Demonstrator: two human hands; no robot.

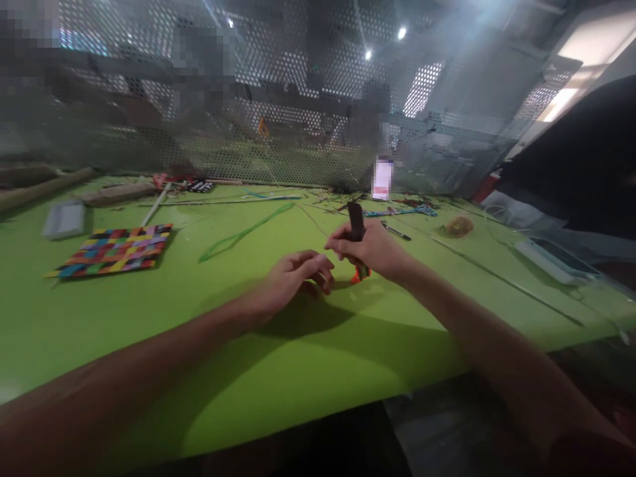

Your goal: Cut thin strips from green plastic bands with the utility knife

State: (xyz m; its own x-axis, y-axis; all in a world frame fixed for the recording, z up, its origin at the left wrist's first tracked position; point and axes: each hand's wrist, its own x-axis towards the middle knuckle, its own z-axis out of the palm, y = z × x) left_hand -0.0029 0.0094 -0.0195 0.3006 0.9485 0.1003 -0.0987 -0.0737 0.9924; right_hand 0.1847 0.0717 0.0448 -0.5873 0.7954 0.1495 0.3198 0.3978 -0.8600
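My right hand [372,248] is closed round a dark, flat, upright strip-like piece [356,220] whose top sticks out above the fingers. Below the same hand shows a small orange-and-green end [361,272], close to the tabletop; whether it belongs to the dark piece I cannot tell. Just to the left, my left hand [302,278] hovers low with thumb and fingers bent together. Anything pinched there is too small or hidden to make out. A gap separates the two hands.
On the green table [278,397] lie a multicoloured woven mat [122,250], a green loop of strip [243,233], a black pen [396,230], a thin stick [507,273] and a coiled bundle [459,226]. A phone [382,179] stands at the back. A dark-clothed person [576,159] is at right.
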